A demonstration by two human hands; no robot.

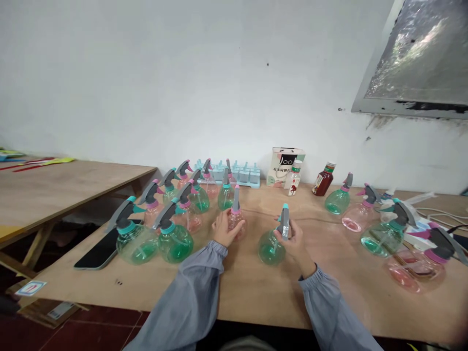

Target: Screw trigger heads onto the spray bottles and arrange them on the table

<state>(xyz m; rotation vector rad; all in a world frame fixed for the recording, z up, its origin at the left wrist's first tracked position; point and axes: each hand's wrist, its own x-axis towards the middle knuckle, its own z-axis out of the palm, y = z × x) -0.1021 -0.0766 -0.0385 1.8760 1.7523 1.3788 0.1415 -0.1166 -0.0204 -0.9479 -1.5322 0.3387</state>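
Sixteen spray bottles can be counted on the wooden table (263, 302): eight with green body and eight with pink body. Two of them are at the hands, in the middle of the near part.

The left hand (224, 230) is half curled around the pink spray bottle (236, 217); the fingers lie on its left side and the thumb passes across the near side, so the hand has hold of it. This bottle is upright, and its grey head rises above the fingers. The right hand (295, 240) has its thumb and fingers closed on the grey head of the green spray bottle (272, 248), from the right side. Whether the base of this bottle rests fully on the wood, one cannot tell.

On the left stand ten spray bottles (176, 243) close together, five green and five pink. On the right stand four spray bottles (380, 239) in a slanting row, two green and two pink.

One phone (97, 256) lies at the near left, partly behind the nearest green bottle. At the far side, near the wall, there are one light-blue tray (252, 184), one paper bag (277, 171) and two drink bottles (323, 180), one with a white label and one dark red. Some white cables (438, 210) lie at the far right.
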